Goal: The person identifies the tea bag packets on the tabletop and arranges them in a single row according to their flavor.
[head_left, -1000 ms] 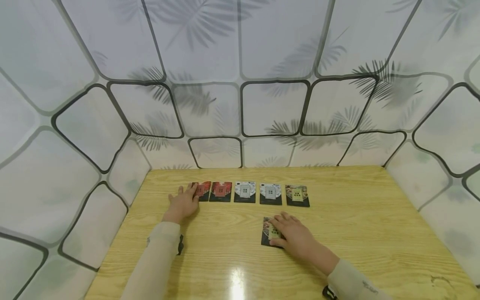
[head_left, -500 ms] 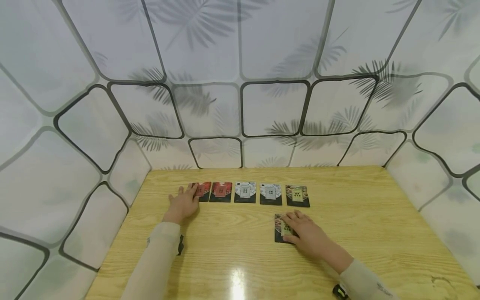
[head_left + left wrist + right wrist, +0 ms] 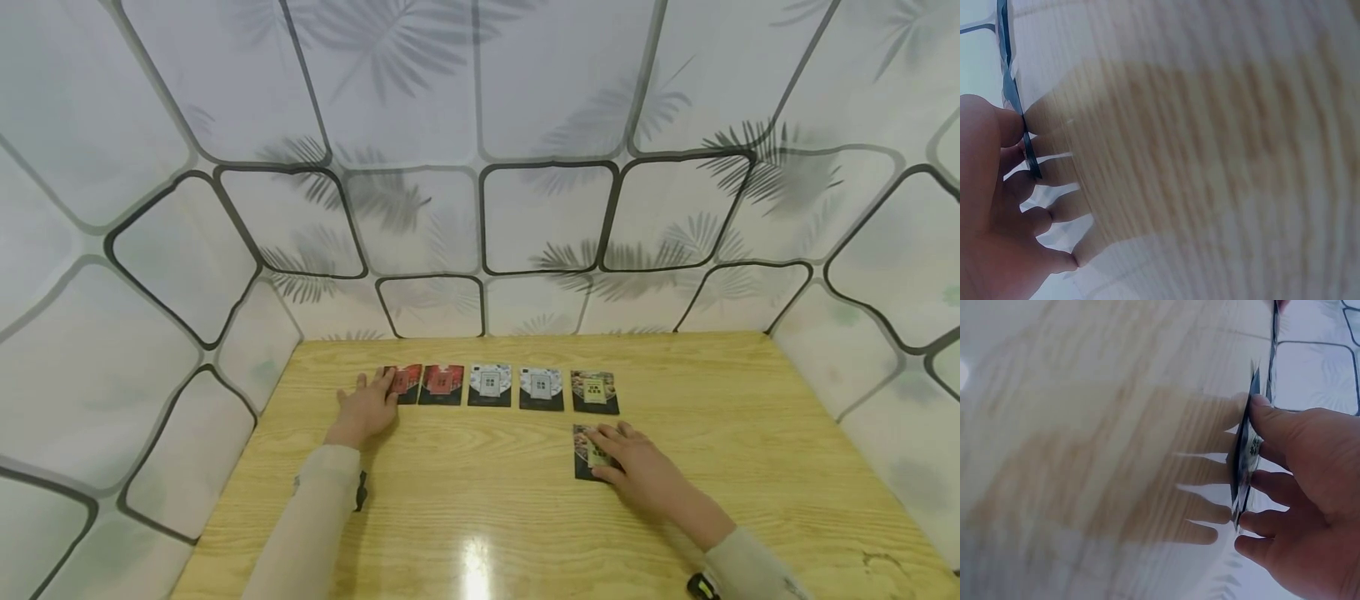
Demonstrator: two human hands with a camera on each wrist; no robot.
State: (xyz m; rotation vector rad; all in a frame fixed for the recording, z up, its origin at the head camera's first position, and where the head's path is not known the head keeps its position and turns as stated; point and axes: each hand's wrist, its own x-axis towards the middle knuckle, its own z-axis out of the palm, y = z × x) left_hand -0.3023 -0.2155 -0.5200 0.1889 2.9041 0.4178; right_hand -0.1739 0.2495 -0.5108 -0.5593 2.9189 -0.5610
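Five flat packets lie in a row across the table. From the left come a red and black packet (image 3: 406, 385), another red and black packet (image 3: 442, 385), a white and black packet (image 3: 490, 387), a second white one (image 3: 541, 389) and a dark packet with a yellow label (image 3: 596, 392). My left hand (image 3: 364, 414) rests on the table, fingertips on the leftmost red packet's edge. Below the row, my right hand (image 3: 637, 467) presses with outstretched fingers on a second yellow-labelled packet (image 3: 582, 465), covering its right part. In the right wrist view that packet (image 3: 1244, 450) lies under fingers and thumb.
The wooden table (image 3: 465, 492) has a bright light reflection near its front. A patterned fabric wall (image 3: 540, 217) closes off the back and both sides.
My right hand has slid the yellow-labelled packet to the right and slightly away from me, just below the similar one in the row. My left hand has stayed in place.
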